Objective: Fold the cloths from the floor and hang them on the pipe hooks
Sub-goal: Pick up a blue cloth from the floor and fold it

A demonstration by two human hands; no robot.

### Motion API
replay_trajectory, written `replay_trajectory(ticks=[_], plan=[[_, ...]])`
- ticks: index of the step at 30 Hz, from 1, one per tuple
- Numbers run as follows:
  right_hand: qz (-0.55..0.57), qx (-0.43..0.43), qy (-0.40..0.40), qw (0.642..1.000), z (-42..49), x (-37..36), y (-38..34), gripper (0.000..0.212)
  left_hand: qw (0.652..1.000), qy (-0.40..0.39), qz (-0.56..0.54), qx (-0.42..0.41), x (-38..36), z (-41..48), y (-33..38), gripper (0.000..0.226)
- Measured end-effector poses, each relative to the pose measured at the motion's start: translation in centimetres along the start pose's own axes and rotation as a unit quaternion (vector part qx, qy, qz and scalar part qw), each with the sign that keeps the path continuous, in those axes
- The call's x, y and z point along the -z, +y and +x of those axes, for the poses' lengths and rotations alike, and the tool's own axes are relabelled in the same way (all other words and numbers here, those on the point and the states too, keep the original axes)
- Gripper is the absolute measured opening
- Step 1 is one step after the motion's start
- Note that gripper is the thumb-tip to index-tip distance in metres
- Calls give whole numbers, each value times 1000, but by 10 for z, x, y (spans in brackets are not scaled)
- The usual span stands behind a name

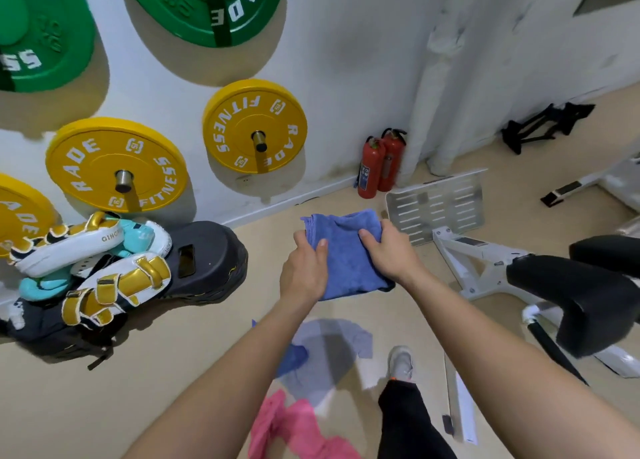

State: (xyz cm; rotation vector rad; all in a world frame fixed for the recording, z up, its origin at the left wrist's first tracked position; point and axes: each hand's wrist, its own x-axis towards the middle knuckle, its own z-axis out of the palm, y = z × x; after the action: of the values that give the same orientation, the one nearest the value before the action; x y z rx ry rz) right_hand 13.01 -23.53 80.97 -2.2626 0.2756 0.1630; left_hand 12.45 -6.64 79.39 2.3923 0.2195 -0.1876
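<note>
1. Gym corner here: a white wall hung with yellow weight plates (254,126), two red fire extinguishers (381,164) at its foot, and a beige floor (173,389) under us.
2. The blue cloth (346,250) is up off the floor, held out in front of us at arm's length, partly folded into a thick rectangle.
3. Our left hand (304,268) has its grip curled round the cloth's left edge, thumb on top. Our right hand (388,250) clamps the right edge the same way, so both are pinching fabric.
4. Here's the key relation: the cloth's long axis runs away from us, with one hand on each long side, about equally near. The next fold likely brings the far end back to the near end.
5. Below our arms, a grey cloth (325,354) and a pink cloth (287,427) lie crumpled on the floor, waiting.
6. No pipe hooks we can pick out from here.
</note>
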Motion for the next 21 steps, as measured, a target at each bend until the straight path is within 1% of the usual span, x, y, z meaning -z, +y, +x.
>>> replay_trajectory(ticks=[2,3,5,6,12,14,18,21], plan=[[28,9,-12,999,45,37,11,10,1000,1,6,-13,-21,41,41,33],[38,9,-13,999,69,57,17,9,1000,3,-4,-18,-32,62,64,33],[58,-2,-5,998,119,97,30,20,999,7,-38,-19,-50,101,112,34],[63,-11,0,998,141,119,34,22,998,8,-60,-16,-57,119,136,33],[102,6,22,995,251,242,33,22,988,2,-148,-35,-84,215,272,30],[110,8,36,993,289,272,35,20,984,-11,-172,-39,-90,247,308,29],[110,2,56,992,359,318,37,13,983,-32,-170,-63,-102,314,363,29],[101,-2,65,993,413,342,42,18,977,-53,-191,-74,-115,366,396,28]])
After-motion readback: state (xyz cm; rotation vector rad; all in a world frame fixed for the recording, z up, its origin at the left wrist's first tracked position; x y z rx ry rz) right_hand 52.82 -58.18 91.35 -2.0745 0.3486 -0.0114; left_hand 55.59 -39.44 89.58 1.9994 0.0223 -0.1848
